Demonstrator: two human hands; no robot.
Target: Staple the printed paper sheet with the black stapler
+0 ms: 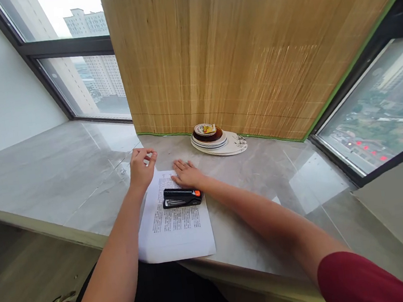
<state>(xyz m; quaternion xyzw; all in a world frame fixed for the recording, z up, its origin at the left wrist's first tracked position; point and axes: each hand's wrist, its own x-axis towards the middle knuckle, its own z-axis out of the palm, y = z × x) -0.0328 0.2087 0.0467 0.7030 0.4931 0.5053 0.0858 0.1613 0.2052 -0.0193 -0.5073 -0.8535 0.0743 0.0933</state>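
Printed white sheets of paper (179, 243) lie on the grey marble-look ledge in front of me. Across their upper half rests a black stapler (183, 197) with an orange patch at its right end. My right hand (189, 175) lies flat with fingers stretched, over the upper right corner of the paper, just beyond the stapler. Above the paper's upper left corner is my left hand (143, 168), raised, thumb and fingertips drawn together in a pinch. Whatever may be between those fingertips is too small to make out.
Stacked plates (210, 143) and an oval white board (239, 143) sit at the back of the ledge (81, 179). Behind them hangs a bamboo blind (213, 62) with green edging. Windows flank it on both sides. The ledge's front edge runs close to my legs.
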